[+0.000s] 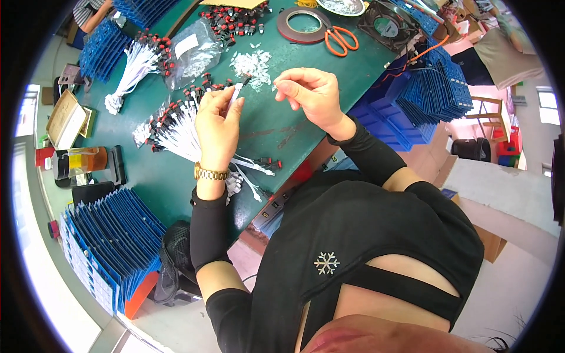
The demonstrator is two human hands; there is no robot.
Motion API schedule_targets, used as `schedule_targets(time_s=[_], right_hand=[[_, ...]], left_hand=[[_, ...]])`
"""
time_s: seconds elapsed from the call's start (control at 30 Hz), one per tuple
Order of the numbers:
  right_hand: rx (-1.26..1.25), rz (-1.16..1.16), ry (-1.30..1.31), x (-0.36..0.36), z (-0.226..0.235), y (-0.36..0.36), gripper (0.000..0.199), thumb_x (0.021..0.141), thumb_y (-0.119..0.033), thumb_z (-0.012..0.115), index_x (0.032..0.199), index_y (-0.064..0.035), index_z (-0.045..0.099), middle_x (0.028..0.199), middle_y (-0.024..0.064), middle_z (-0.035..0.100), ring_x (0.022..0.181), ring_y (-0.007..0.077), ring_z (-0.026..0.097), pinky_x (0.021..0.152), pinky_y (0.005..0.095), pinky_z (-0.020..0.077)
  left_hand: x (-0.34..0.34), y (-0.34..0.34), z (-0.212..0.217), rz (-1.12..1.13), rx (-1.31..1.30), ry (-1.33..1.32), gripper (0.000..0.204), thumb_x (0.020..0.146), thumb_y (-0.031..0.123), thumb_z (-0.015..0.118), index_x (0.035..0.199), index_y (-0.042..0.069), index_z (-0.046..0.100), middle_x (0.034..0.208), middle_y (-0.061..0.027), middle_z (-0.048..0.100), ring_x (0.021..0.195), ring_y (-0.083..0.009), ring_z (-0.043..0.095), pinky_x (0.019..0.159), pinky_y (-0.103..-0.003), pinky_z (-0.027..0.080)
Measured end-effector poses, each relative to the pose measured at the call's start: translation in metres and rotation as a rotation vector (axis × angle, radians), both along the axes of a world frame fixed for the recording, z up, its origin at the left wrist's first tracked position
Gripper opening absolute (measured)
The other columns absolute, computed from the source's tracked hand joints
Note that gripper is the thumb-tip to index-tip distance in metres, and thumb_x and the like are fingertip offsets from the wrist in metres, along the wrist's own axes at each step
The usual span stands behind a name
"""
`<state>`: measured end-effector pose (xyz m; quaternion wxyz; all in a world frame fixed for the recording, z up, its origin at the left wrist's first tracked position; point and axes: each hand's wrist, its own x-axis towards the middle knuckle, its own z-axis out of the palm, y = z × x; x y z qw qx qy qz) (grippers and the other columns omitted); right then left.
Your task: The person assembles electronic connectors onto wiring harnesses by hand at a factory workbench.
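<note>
Your left hand (218, 120) grips a slim white cable (237, 92) between thumb and fingers, its black-and-red connector (246, 77) pointing up and away from you, above the dark green tabletop (273, 126). Your right hand (312, 97) is raised just beside it, fingers bent and thumb near the index finger; you cannot tell from here whether they close on a small piece. Beyond your hands, a loose heap of small translucent plastic pieces (253, 63) lies on the green surface, with a clear plastic bag (197, 56) to its left. White cables with black-and-red ends (176, 132) fan out beside and beneath your left wrist, and another white bundle (134, 70) lies farther left. Toward the far edge you have a wide maroon tape roll (288, 28), orange-handled scissors (340, 37) just beside it, and a square black fan (385, 26). Off the table's right side are a blue plastic crate (385, 120) and stacked blue panels (441, 88); farther out stand a black bucket (471, 149) and a wooden chair (491, 112). More blue panels (120, 235) stand in a row at your lower left.
</note>
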<state>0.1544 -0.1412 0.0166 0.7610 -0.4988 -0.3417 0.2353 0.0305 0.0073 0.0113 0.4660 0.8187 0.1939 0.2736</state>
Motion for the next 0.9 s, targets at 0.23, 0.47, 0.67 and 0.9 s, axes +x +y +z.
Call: schedule_targets(time_s=[0.23,0.47,0.67,0.9], right_hand=[[-0.021,-0.053,-0.034,0.003,0.008,-0.005,0.01,0.083,-0.004,0.06,0.09,0.0037,0.063,0.073,0.0085,0.063,0.051,0.006,0.049,0.046,0.0165,0.0389],[-0.07,-0.013,-0.051,0.003,0.013,0.004,0.012,0.084,-0.009,0.061,0.089,0.0016,0.064,0.073,0.0048,0.063,0.051,0.0041,0.048,0.046,0.0168,0.0383],[-0.178,0.041,0.035,-0.002,0.014,0.003,0.014,0.083,-0.011,0.062,0.089,0.0013,0.064,0.073,0.0043,0.063,0.049,0.0035,0.046,0.044,0.0172,0.0364],[-0.156,0.08,0.028,-0.002,0.015,0.004,0.013,0.084,-0.01,0.061,0.088,0.0018,0.064,0.072,0.0052,0.063,0.051,0.0046,0.049,0.046,0.0176,0.0386]], left_hand=[[0.001,-0.013,0.014,-0.057,-0.288,0.067,0.02,0.085,0.004,0.058,0.104,0.001,0.061,0.074,-0.0035,0.058,0.056,-0.0086,0.056,0.054,-0.021,0.045],[0.0,-0.015,0.007,-0.13,-0.112,-0.082,0.01,0.087,0.007,0.056,0.091,0.0,0.062,0.071,-0.0014,0.06,0.061,-0.0065,0.054,0.057,-0.019,0.043],[-0.004,-0.022,0.021,-0.225,-0.389,0.009,0.012,0.088,0.009,0.054,0.089,0.0,0.062,0.075,-0.0005,0.059,0.064,-0.0053,0.05,0.059,-0.019,0.041],[-0.003,-0.025,0.017,-0.294,-0.485,-0.038,0.011,0.09,0.01,0.051,0.091,0.001,0.058,0.079,-0.0005,0.059,0.064,-0.0051,0.048,0.06,-0.019,0.041]])
